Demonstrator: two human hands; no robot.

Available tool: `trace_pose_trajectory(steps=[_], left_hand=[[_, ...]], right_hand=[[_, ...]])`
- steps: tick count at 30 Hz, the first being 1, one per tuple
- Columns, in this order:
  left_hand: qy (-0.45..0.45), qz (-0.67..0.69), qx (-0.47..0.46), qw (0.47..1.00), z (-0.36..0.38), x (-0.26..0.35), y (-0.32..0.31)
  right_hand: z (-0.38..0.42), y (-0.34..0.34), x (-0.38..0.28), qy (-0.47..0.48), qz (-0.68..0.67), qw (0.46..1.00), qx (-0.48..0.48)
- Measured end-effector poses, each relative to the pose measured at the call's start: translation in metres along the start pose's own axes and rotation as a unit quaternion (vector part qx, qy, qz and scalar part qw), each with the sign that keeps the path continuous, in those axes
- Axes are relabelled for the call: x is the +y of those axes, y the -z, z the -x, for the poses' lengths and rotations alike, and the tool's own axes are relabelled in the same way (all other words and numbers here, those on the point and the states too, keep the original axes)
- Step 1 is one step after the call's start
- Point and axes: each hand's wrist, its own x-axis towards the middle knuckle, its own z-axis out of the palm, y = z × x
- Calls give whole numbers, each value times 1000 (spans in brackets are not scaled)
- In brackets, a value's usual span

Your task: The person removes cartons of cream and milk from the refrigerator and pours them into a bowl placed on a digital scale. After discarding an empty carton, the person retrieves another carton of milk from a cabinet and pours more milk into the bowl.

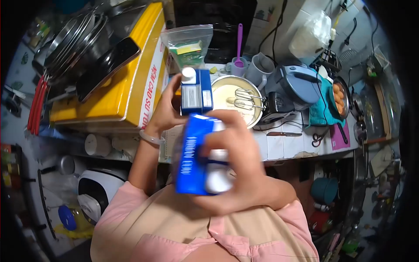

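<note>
My left hand (168, 105) is wrapped round a dark blue and white carton (196, 98) with a white screw cap, held upright beside the mixing bowl. Closer to my chest, my right hand (240, 161) grips a bright blue and white carton (190, 157); motion blurs it, and its lettering reads only in part. Behind both cartons stands the mixing bowl (227, 78) with a pale cream-coloured mixture inside. The beaters (248, 99) of a blue-grey electric mixer (292, 85) reach over the bowl.
A yellow box (96, 98) at left carries a phone (109, 67) and stacked pots (83, 39). Behind are a zip bag (190, 46), a cup (238, 67) with a purple spoon and a jug (260, 65). Rightward lie a knife (283, 134), scissors (318, 139) and a pan of eggs (338, 98).
</note>
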Motion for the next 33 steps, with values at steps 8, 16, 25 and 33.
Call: trace_pose_trajectory(steps=[8, 16, 25, 33], left_hand=[[277, 186, 90, 939, 98, 70, 13], [331, 48, 63, 940, 161, 87, -45], [282, 61, 265, 920, 210, 110, -143], [193, 46, 430, 881, 294, 115, -203]], right_hand=[[-14, -92, -45, 74, -59, 975, -199], [8, -40, -28, 204, -155, 848, -464], [-268, -66, 300, 80, 413, 902, -95], [-277, -83, 369, -62, 408, 903, -120]])
